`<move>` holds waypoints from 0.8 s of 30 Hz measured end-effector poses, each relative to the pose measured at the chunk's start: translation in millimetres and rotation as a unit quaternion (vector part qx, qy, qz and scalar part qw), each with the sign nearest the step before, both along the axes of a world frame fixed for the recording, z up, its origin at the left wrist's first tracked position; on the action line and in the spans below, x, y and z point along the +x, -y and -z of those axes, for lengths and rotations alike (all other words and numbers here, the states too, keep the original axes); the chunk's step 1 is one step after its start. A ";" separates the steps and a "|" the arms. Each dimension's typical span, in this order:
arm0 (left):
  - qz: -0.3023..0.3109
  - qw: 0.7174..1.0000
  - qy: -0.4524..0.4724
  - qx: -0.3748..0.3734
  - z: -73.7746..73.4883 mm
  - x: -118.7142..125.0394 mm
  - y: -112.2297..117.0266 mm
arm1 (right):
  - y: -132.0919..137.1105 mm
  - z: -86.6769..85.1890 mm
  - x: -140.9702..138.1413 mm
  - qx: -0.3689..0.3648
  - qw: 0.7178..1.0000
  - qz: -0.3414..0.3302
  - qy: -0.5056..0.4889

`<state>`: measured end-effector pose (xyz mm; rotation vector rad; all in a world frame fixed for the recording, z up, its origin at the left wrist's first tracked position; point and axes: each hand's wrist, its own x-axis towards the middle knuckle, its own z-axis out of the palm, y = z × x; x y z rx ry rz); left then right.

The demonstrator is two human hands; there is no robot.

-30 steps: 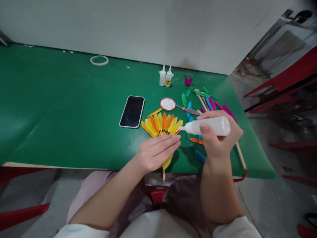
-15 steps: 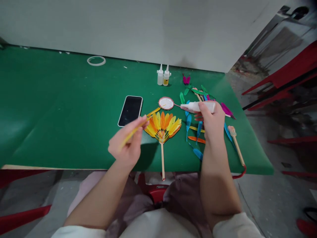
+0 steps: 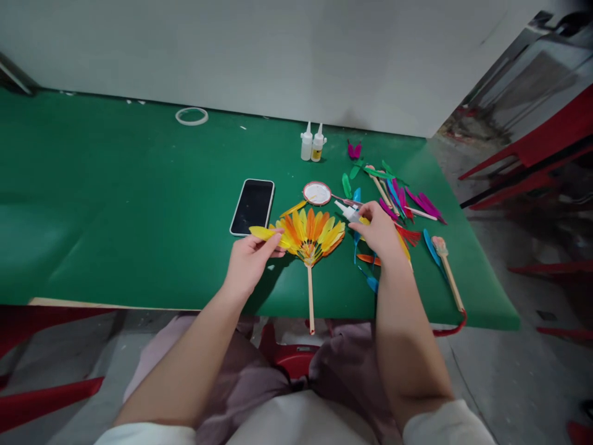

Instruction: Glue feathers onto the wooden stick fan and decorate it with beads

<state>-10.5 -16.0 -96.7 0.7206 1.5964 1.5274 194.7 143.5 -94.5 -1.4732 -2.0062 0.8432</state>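
Feather [image 3: 262,232]: smooth, faint sheen
Fan [image 3: 312,225]: feathery, soft-looking, satiny
Handle [image 3: 311,300]: bare wood, smooth, matt
Bottle [image 3: 349,213]: plastic, smooth, slightly translucent
Phone [image 3: 252,207]: smooth, glass-like, glossy
Table [image 3: 115,216]: smooth plastic-looking covering, softly glossy
Ring [image 3: 191,123]: plastic-looking, smooth
Tassel [image 3: 409,235]: thread-like, matt
Wall [image 3: 231,49]: smooth, matt
Seat [image 3: 296,360]: plastic, smooth, shiny
Trousers [image 3: 354,361]: soft cloth, matt
Sleeve [image 3: 438,426]: cloth, matt
Floor [image 3: 491,383]: hard, dull, scuffed

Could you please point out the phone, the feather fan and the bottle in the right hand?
Phone [image 3: 252,207], head view: on the middle of its dark screen.
Feather fan [image 3: 309,250], head view: on the base of its feathers.
Bottle [image 3: 349,213], head view: on its upper part, near the nozzle.
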 end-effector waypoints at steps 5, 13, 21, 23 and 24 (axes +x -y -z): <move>0.033 0.999 -0.041 0.009 -0.3 0.7 -1.2 | 0.2 2.9 -1.3 0.013 1.000 -0.012 0.005; 0.070 0.996 -0.049 -0.017 0.6 1.6 1.1 | -2.3 5.0 4.1 0.040 0.993 -0.064 0.094; 0.066 0.994 -0.078 -0.035 -1.7 -1.2 0.8 | -7.4 7.7 11.3 0.100 0.972 -0.093 0.191; 0.064 0.993 -0.088 -0.036 -2.0 -2.6 1.1 | -9.2 10.6 13.0 0.121 0.972 -0.095 0.178; 0.064 0.993 -0.093 -0.036 -1.9 -3.2 1.3 | -10.0 11.9 13.8 0.126 0.972 -0.095 0.174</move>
